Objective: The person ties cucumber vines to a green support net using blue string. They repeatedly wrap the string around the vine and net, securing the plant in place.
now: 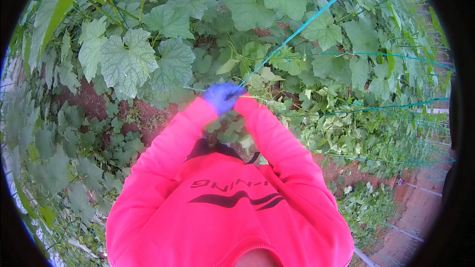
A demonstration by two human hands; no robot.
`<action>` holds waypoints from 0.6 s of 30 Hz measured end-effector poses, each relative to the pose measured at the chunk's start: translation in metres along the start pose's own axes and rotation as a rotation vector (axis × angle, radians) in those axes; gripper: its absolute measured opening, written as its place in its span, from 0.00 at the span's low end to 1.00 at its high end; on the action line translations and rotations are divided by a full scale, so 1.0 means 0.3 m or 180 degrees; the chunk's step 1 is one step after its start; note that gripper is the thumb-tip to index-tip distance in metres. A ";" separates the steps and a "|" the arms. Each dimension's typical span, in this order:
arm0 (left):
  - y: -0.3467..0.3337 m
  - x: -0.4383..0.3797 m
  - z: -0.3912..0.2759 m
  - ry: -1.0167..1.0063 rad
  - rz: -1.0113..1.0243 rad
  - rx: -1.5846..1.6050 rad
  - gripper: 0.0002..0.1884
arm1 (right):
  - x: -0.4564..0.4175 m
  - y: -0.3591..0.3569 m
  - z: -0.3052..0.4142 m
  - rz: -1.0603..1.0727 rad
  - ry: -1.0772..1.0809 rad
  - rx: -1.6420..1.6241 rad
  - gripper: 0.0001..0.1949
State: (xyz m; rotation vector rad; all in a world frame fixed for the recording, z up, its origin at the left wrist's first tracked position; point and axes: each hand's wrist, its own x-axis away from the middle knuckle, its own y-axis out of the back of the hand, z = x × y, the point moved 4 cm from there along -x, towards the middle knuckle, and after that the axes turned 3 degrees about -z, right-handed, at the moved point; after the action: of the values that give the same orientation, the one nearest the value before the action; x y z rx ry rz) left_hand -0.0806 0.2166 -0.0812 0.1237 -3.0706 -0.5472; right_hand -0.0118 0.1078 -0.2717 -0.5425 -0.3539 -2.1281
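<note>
My left hand (218,98), in a blue-violet glove, is closed around a light blue twine (302,27). The twine runs taut from the upper right down to my hands, and a short tail (193,88) sticks out to the left. My right hand (239,92) meets the left one at the twine. Its fingers are dark, small and partly covered, so their grip is hard to make out. Broad lobed vine leaves (128,63) hang just beyond my hands. Thin pale stems and tendrils (265,98) lie close to my right wrist.
Green netting cords (386,107) stretch across the right side over dense foliage (352,129). Reddish soil (87,100) shows at left between leaves. A dirt path (412,207) with pale strips runs along the lower right. Tall leaves (55,18) crowd the upper left.
</note>
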 end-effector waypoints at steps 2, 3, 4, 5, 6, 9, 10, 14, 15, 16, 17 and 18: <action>-0.014 -0.011 0.010 0.0181 -0.0087 0.0637 0.13 | -0.120 0.077 -0.190 -0.0183 0.0350 -0.1484 0.12; -0.003 -0.015 0.009 0.0576 -0.0043 0.1036 0.12 | -0.155 0.105 -0.247 -0.0260 0.0533 -0.2218 0.13; 0.019 0.011 0.055 0.1066 -0.0158 0.1394 0.10 | -0.105 0.019 -0.128 -0.0279 -0.0103 -0.1959 0.10; 0.036 0.034 0.076 0.0973 -0.0293 0.1809 0.10 | -0.004 -0.047 0.043 -0.0319 -0.0708 -0.1711 0.10; 0.043 0.048 0.096 0.0839 -0.0367 0.2224 0.09 | 0.082 -0.072 0.177 -0.0349 -0.1081 -0.1963 0.11; 0.017 0.074 0.120 0.0354 -0.0526 0.2768 0.09 | 0.100 -0.052 0.199 0.0069 -0.1316 -0.2062 0.10; 0.006 0.095 0.109 0.0279 -0.0666 0.2671 0.08 | 0.085 -0.049 0.189 0.0002 -0.1179 -0.1713 0.10; 0.059 0.125 -0.043 -0.0711 -0.0995 0.0244 0.08 | 0.092 -0.025 0.205 0.0369 -0.0016 -0.0064 0.11; 0.059 0.128 -0.051 -0.0800 -0.0986 -0.0279 0.08 | 0.086 -0.010 0.212 0.0310 0.0178 0.0517 0.11; 0.059 0.118 -0.055 -0.0803 -0.1160 -0.0366 0.09 | 0.073 0.005 0.223 0.0248 0.0372 0.1097 0.11; 0.062 0.106 -0.051 -0.0604 -0.1194 -0.0550 0.09 | 0.069 0.041 0.228 -0.0039 0.0381 0.1032 0.11; 0.074 0.092 -0.066 -0.0414 -0.1217 -0.0728 0.09 | 0.071 0.078 0.240 -0.0339 0.0392 0.0959 0.10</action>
State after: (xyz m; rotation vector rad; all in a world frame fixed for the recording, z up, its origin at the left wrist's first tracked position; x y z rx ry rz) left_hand -0.1090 0.2284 -0.0546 0.7050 -3.0874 -0.9506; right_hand 0.0143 0.1112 -0.1975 -0.2218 -0.6323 -2.1455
